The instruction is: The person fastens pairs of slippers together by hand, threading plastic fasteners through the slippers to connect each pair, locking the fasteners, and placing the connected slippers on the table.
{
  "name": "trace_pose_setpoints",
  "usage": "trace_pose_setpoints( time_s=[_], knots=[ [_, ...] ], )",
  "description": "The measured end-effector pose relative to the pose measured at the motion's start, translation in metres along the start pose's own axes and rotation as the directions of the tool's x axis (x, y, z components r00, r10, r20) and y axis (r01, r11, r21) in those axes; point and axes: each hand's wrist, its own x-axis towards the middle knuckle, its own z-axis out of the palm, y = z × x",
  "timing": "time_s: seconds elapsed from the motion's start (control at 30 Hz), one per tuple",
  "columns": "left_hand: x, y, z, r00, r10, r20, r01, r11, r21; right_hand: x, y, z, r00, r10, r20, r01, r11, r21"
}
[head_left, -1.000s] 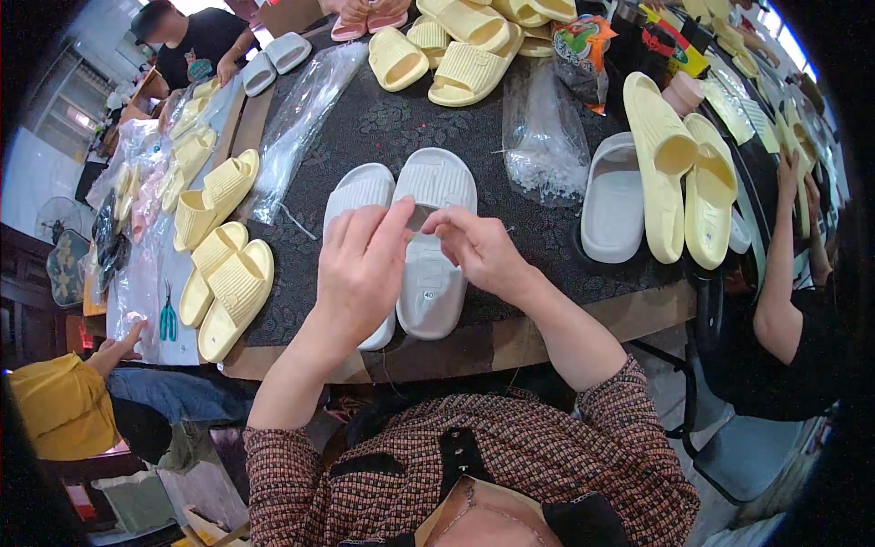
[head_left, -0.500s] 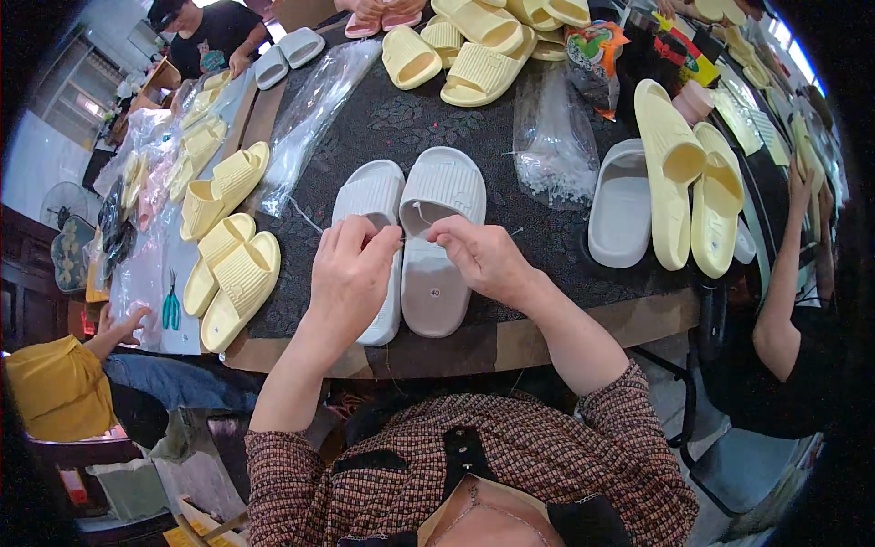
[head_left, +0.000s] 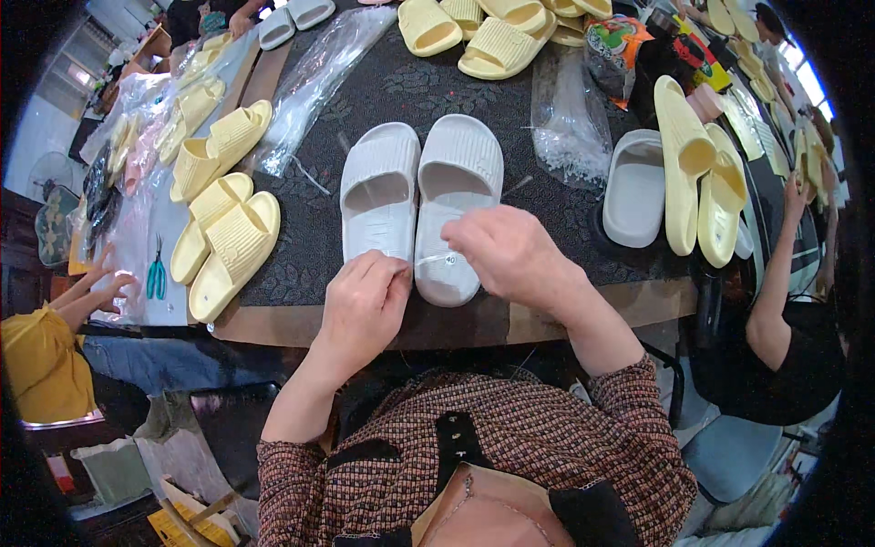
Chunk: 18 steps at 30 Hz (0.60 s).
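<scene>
White slide sandals, a pair: left sandal and right sandal, laid side by side and touching on the dark patterned tabletop, toes away, heels at the near edge. Left hand curled at the heel of the left sandal, fingertips pinched shut on a thin whitish strand or tag end, too small to make out. Right hand cupped over the heel of the right sandal, fingers bent down onto its footbed beside a small round sticker; grip closed, what it pinched hidden under the fingers. Further left, yellow slides lined along the tabletop edge, teal scissors on the pale sheet just beyond. Clear plastic bags spread above the pair. To the right, one grey slide lying flat, touching two yellow slides stood on edge. More yellow slides at the far side. Other people's arms at both margins.
</scene>
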Motion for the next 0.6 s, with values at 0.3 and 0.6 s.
trace_pose_setpoints(
  time_s=[0.3,0.6],
  knots=[
    [-0.029,0.010,-0.014,0.994,-0.097,0.052,0.102,0.988,-0.114,-0.012,-0.038,0.006,0.995,-0.066,0.073,0.053,0.984,0.171],
    [-0.053,0.000,-0.024,0.959,-0.278,0.056,0.282,0.952,-0.115,-0.010,-0.038,0.023,0.975,-0.124,0.184,0.094,0.982,0.164]
  ],
)
